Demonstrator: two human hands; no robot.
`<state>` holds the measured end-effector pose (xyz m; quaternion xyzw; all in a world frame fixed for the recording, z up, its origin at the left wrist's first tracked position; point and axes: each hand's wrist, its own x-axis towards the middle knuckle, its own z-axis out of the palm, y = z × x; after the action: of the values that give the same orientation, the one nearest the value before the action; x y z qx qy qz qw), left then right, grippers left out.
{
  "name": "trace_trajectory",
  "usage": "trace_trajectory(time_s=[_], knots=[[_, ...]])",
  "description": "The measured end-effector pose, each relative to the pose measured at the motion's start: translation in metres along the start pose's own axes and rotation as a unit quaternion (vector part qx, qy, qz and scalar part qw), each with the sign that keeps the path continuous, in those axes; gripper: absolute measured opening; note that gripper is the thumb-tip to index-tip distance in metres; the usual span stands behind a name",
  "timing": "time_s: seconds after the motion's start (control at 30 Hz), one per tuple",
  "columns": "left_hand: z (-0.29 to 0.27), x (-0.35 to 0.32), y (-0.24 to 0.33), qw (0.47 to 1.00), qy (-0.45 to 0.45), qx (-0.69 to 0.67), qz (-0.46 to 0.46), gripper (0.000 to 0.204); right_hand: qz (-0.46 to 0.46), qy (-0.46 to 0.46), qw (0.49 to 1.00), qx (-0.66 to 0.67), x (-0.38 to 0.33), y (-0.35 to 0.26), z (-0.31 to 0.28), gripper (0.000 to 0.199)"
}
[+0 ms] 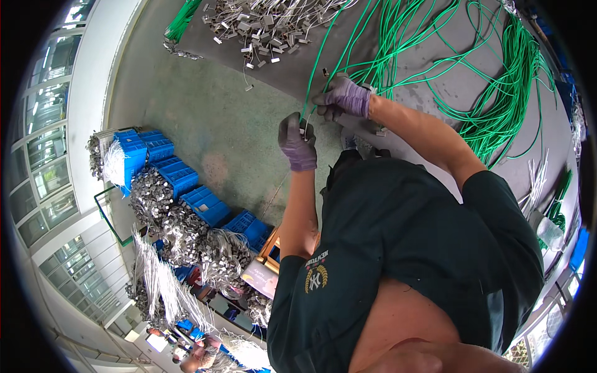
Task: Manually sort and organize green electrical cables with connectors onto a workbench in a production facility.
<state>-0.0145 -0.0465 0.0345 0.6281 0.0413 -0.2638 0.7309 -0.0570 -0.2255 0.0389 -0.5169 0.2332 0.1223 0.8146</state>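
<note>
Both of my hands wear grey gloves with purple cuffs and meet just off the edge of the grey table (273, 74). My left hand (297, 142) is closed around the end of a green cable (309, 87), with a small pale piece showing at its fingertips. Close by on the right, my right hand (344, 98) has its fingers curled together beside that cable. A thin whitish wire passes between the two hands; what the right fingers pinch is hidden. More loose green cables (388, 56) spread over the table beyond the right hand.
A thick green cable bundle (513, 93) lies at the right. Small metal-cased parts with white wires (264, 28) are heaped at the far side. Blue crates (205, 205) and piles of similar parts (177, 230) stand on the floor at left. Another person (199, 357) is at lower left.
</note>
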Motion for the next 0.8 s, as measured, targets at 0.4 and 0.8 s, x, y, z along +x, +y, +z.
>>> trace_trajectory(time_s=[0.4,0.8], knots=[[-0.016,0.028,-0.008,0.987,-0.014,-0.159,-0.034,0.043,0.015,0.018,1.000,-0.013,-0.004,0.006,0.020,0.024],[0.007,0.029,0.004,0.998,0.055,0.000,-0.016,0.044,0.007,-0.008,0.997,-0.078,-0.019,0.004,0.045,0.021]])
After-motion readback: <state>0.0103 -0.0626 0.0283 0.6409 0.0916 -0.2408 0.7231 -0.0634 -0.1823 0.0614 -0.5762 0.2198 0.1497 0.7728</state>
